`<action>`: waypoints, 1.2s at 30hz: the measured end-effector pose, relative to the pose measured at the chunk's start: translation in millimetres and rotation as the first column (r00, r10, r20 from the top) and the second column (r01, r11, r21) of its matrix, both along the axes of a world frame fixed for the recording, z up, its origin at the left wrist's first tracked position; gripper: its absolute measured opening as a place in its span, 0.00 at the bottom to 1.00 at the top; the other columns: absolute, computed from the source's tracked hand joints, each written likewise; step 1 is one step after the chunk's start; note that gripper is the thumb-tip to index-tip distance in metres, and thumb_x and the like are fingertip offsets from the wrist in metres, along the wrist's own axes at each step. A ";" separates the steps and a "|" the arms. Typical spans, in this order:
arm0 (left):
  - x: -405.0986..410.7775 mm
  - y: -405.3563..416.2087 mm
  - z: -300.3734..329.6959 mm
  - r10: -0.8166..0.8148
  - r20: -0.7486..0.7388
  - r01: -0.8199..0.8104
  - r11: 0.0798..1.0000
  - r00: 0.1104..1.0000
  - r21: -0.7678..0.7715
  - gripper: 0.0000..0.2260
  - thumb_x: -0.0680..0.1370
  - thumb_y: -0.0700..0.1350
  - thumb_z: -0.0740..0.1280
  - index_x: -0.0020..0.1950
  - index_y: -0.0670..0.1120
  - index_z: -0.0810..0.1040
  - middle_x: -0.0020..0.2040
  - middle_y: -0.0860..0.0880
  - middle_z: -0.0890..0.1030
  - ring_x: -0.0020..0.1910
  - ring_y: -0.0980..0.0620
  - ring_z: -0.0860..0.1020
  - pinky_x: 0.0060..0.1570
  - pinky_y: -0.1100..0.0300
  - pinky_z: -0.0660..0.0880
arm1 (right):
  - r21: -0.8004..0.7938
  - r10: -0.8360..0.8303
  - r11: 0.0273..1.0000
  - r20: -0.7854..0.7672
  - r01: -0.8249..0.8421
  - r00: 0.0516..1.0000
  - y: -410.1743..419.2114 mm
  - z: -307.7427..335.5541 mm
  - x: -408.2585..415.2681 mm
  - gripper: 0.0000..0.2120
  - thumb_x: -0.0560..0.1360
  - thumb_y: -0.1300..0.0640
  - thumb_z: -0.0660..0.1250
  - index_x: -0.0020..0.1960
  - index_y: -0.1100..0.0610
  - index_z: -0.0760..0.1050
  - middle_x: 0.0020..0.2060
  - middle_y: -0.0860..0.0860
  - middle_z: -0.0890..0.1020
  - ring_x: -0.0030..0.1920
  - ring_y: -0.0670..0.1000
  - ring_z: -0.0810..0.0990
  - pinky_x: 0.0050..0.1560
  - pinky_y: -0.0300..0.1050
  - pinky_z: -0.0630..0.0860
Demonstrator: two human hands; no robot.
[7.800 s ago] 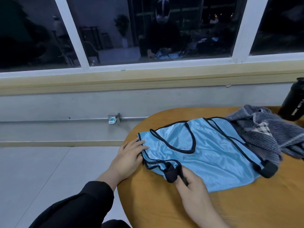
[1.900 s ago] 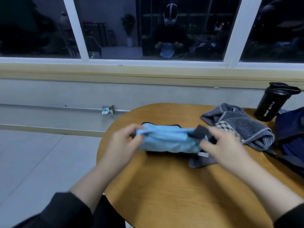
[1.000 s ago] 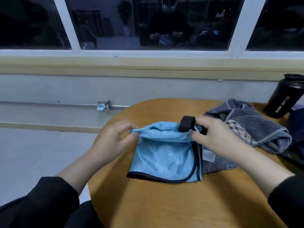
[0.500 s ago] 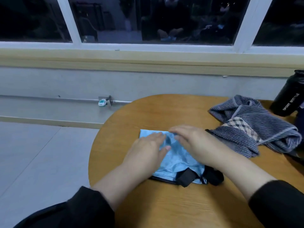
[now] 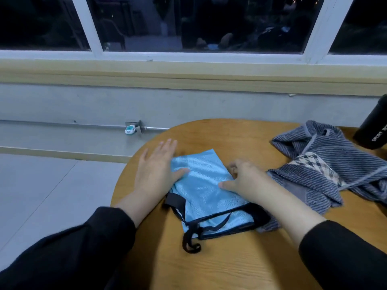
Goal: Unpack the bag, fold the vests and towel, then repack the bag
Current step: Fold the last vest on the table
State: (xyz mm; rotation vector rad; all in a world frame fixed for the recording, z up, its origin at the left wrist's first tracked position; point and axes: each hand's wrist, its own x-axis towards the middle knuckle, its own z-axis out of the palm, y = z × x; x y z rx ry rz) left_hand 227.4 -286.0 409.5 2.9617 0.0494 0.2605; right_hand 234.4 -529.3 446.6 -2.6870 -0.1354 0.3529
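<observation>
Since the blue vest (image 5: pixel 206 185) is already folded down to a compact packet on the round wooden table (image 5: pixel 230 264), it looks like the smoothing step to me. Its long axis runs from the far edge back toward the person, black straps trailing at the near end. It lies right between the hands: left hand (image 5: pixel 156 172) flat on its left edge with fingers straight and spread, right hand (image 5: pixel 244 178) on its right edge, fingers loosely bent, pinching nothing that I can tell. Both are touching it, neither really nearer. Count: one vest visible, one striped grey towel (image 5: pixel 326 164) still crumpled just right of it, one black bottle (image 5: pixel 374 130) beyond.
</observation>
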 end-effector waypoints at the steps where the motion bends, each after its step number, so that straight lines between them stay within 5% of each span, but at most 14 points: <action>1: -5.4 -0.6 -2.5 0.123 -0.022 -0.125 0.984 0.992 -0.124 0.42 0.75 0.74 0.58 0.81 0.50 0.60 0.82 0.50 0.61 0.81 0.52 0.56 0.78 0.44 0.51 | 0.011 -0.030 0.999 -0.041 0.031 0.999 -2.1 -1.0 3.0 0.35 0.70 0.39 0.76 0.72 0.51 0.71 0.64 0.50 0.78 0.61 0.53 0.78 0.56 0.47 0.75; 5: -37.3 -6.2 -8.4 0.211 -0.190 -0.240 0.960 0.959 -0.144 0.43 0.74 0.76 0.52 0.80 0.49 0.62 0.82 0.50 0.58 0.82 0.51 0.52 0.79 0.43 0.48 | 0.119 -0.054 0.990 -0.133 0.070 0.990 -2.4 -3.1 9.1 0.27 0.68 0.41 0.79 0.62 0.50 0.79 0.50 0.47 0.85 0.49 0.50 0.84 0.53 0.50 0.81; 10: -51.6 -17.1 -4.7 0.076 -0.200 -0.133 0.948 0.977 -0.290 0.32 0.74 0.72 0.63 0.74 0.60 0.69 0.82 0.57 0.57 0.81 0.58 0.50 0.79 0.47 0.41 | 0.333 0.004 0.936 -0.331 0.113 0.944 7.6 2.5 0.6 0.13 0.71 0.51 0.79 0.51 0.56 0.85 0.42 0.50 0.88 0.43 0.53 0.88 0.52 0.55 0.84; 13: -53.4 -18.9 -4.7 -0.011 -0.203 -0.076 0.905 0.979 -0.418 0.24 0.75 0.65 0.70 0.68 0.62 0.70 0.72 0.62 0.72 0.77 0.61 0.58 0.79 0.47 0.49 | 0.522 0.018 0.834 -0.351 0.180 0.936 5.6 1.7 -12.3 0.10 0.74 0.53 0.74 0.53 0.56 0.84 0.45 0.54 0.88 0.47 0.57 0.88 0.54 0.61 0.83; 14: -54.6 -19.1 -1.7 -0.052 -0.192 -0.067 0.823 0.980 -0.563 0.20 0.75 0.61 0.73 0.63 0.61 0.71 0.65 0.64 0.77 0.73 0.60 0.65 0.77 0.46 0.57 | 0.615 0.017 0.752 -0.378 0.238 0.925 4.1 0.6 -16.7 0.10 0.76 0.54 0.71 0.55 0.57 0.83 0.48 0.55 0.88 0.49 0.58 0.87 0.56 0.62 0.82; 17: -57.8 -28.7 10.8 -0.171 -0.136 -0.059 0.394 0.976 -0.917 0.23 0.75 0.46 0.77 0.66 0.57 0.72 0.55 0.55 0.86 0.56 0.50 0.84 0.60 0.41 0.79 | 0.793 0.049 0.492 -0.438 0.360 0.898 0.6 -4.8 -30.4 0.09 0.81 0.63 0.65 0.59 0.61 0.80 0.50 0.57 0.87 0.51 0.58 0.87 0.54 0.54 0.83; 19: -57.1 -39.4 18.0 -0.176 -0.144 -0.119 0.145 0.974 -0.982 0.27 0.75 0.40 0.77 0.70 0.54 0.71 0.58 0.50 0.85 0.55 0.47 0.85 0.57 0.43 0.81 | 0.836 -0.005 0.365 -0.438 0.409 0.899 -2.9 -8.0 -34.9 0.08 0.81 0.64 0.65 0.58 0.61 0.80 0.49 0.58 0.87 0.48 0.57 0.87 0.47 0.50 0.84; 22: -53.2 -48.9 25.9 -0.249 -0.306 -0.369 -0.264 0.919 -0.891 0.21 0.75 0.41 0.73 0.67 0.41 0.77 0.58 0.40 0.85 0.56 0.40 0.84 0.57 0.46 0.81 | 0.861 -0.050 0.211 -0.463 0.462 0.885 -9.2 -12.0 -32.3 0.10 0.80 0.62 0.67 0.61 0.62 0.79 0.53 0.61 0.86 0.53 0.61 0.86 0.51 0.55 0.84; 26: -45.4 -46.5 24.4 -0.364 -0.352 -0.432 -0.168 0.862 -0.886 0.15 0.78 0.37 0.69 0.64 0.36 0.79 0.59 0.37 0.83 0.59 0.37 0.83 0.60 0.45 0.79 | 0.848 0.022 0.105 -0.524 0.519 0.851 -17.4 -12.7 -28.5 0.14 0.80 0.62 0.66 0.64 0.64 0.78 0.55 0.62 0.85 0.55 0.62 0.85 0.50 0.56 0.84; 28: -41.3 -45.9 20.2 -0.361 -0.312 -0.397 -0.189 0.879 -0.898 0.17 0.78 0.35 0.68 0.66 0.38 0.78 0.60 0.37 0.83 0.60 0.36 0.82 0.61 0.43 0.79 | 0.834 0.134 0.042 -0.550 0.550 0.824 -24.6 -10.5 -27.8 0.16 0.78 0.61 0.66 0.65 0.65 0.77 0.57 0.63 0.84 0.56 0.62 0.85 0.52 0.57 0.84; 32: -36.9 -40.7 11.1 -0.368 -0.269 -0.379 -0.268 0.890 -0.886 0.19 0.77 0.34 0.69 0.69 0.38 0.76 0.63 0.36 0.81 0.63 0.34 0.80 0.63 0.39 0.77 | 0.876 0.259 0.135 -0.481 0.462 0.837 -33.7 -10.8 -25.7 0.18 0.79 0.64 0.62 0.68 0.61 0.75 0.62 0.61 0.83 0.62 0.62 0.82 0.62 0.58 0.78; 36: -34.7 -36.4 8.6 -0.390 -0.232 -0.343 -0.245 0.891 -0.907 0.21 0.79 0.34 0.68 0.72 0.41 0.73 0.66 0.36 0.79 0.64 0.32 0.78 0.65 0.35 0.74 | 0.891 0.249 0.199 -0.449 0.409 0.858 -33.0 -16.4 -24.0 0.19 0.82 0.66 0.60 0.71 0.56 0.73 0.63 0.59 0.83 0.64 0.62 0.81 0.69 0.62 0.73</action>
